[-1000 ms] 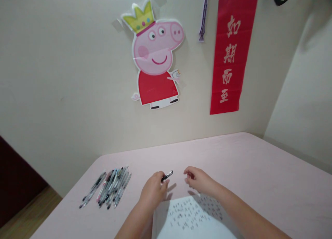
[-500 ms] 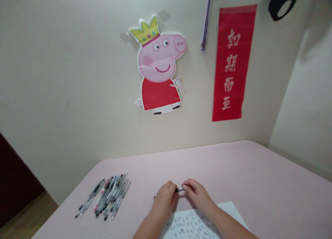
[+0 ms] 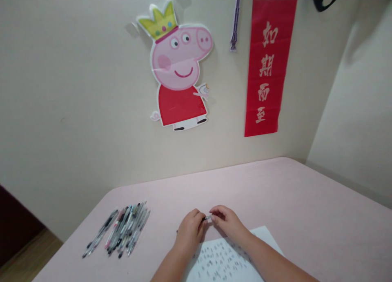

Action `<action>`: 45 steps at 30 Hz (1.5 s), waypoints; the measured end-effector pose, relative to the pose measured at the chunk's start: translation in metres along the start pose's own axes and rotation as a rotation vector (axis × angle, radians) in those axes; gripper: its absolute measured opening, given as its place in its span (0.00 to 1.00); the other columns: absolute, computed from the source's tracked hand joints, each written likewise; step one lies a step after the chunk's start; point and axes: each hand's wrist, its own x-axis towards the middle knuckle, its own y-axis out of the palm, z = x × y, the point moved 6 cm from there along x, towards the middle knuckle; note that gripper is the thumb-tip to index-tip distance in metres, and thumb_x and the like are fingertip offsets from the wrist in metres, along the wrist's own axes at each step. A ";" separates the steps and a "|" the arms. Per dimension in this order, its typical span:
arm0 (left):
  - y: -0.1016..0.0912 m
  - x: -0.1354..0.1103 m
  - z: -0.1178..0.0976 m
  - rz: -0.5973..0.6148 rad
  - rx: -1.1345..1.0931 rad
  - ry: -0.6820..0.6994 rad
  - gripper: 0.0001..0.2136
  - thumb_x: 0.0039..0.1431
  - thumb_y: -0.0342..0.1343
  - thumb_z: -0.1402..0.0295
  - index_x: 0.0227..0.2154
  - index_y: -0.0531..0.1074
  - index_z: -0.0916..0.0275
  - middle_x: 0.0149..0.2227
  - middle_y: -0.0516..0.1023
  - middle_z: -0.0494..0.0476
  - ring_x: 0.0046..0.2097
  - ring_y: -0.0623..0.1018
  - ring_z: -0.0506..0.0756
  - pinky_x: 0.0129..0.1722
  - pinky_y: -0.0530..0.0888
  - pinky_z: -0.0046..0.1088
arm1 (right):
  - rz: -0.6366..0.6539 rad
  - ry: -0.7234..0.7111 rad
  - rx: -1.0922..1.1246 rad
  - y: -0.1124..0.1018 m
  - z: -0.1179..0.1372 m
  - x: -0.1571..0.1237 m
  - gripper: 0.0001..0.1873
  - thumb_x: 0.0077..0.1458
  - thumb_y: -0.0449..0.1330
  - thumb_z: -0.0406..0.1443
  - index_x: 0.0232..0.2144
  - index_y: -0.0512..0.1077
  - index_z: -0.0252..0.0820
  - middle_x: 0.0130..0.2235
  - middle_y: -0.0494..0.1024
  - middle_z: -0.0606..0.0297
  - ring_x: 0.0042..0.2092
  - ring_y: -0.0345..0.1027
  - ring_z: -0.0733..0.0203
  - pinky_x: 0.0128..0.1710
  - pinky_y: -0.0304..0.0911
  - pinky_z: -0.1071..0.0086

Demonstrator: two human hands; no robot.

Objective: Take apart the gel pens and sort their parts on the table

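Observation:
My left hand (image 3: 190,229) is closed round a dark pen (image 3: 206,218), whose tip end sticks out toward the right. My right hand (image 3: 224,220) pinches the same pen at its exposed end, so both hands meet over the pink table (image 3: 275,192). A white sheet of paper (image 3: 226,261) with handwritten marks lies just below my hands and under my forearms.
A loose pile of several pens (image 3: 122,231) lies on the table to the left of my hands. On the wall behind hang a cartoon pig cutout (image 3: 177,69) and a red banner (image 3: 266,61). The table's left edge drops to a wooden floor (image 3: 24,261).
A second ago my hands were apart, with the left one holding the pen up. They came together, and now both grip the pen. The camera view shifted slightly.

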 end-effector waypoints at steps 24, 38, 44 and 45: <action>0.006 0.002 0.002 0.040 0.045 0.032 0.11 0.64 0.42 0.67 0.35 0.70 0.59 0.35 0.73 0.56 0.37 0.72 0.54 0.36 0.64 0.27 | 0.037 -0.021 -0.053 0.004 0.001 0.000 0.11 0.47 0.58 0.37 0.32 0.77 0.39 0.34 0.80 0.59 0.37 0.71 0.56 0.40 0.66 0.63; 0.007 0.001 0.001 0.095 0.053 0.000 0.13 0.64 0.42 0.65 0.35 0.71 0.59 0.34 0.75 0.55 0.36 0.73 0.53 0.34 0.63 0.26 | 0.087 -0.022 -0.096 0.005 0.004 -0.001 0.11 0.47 0.57 0.36 0.31 0.78 0.39 0.32 0.80 0.59 0.36 0.72 0.56 0.39 0.66 0.63; 0.005 0.001 0.000 0.087 0.037 0.006 0.13 0.63 0.42 0.65 0.36 0.72 0.58 0.35 0.76 0.55 0.37 0.73 0.53 0.35 0.64 0.26 | 0.096 -0.038 -0.101 0.005 0.006 -0.002 0.10 0.47 0.56 0.35 0.30 0.77 0.40 0.32 0.80 0.59 0.36 0.71 0.56 0.39 0.66 0.65; 0.005 0.001 0.000 0.085 0.033 0.011 0.13 0.64 0.41 0.65 0.36 0.72 0.58 0.35 0.76 0.55 0.37 0.73 0.53 0.35 0.64 0.26 | 0.092 -0.043 -0.096 0.005 0.005 -0.001 0.10 0.47 0.57 0.35 0.30 0.77 0.39 0.32 0.79 0.59 0.36 0.71 0.56 0.39 0.65 0.64</action>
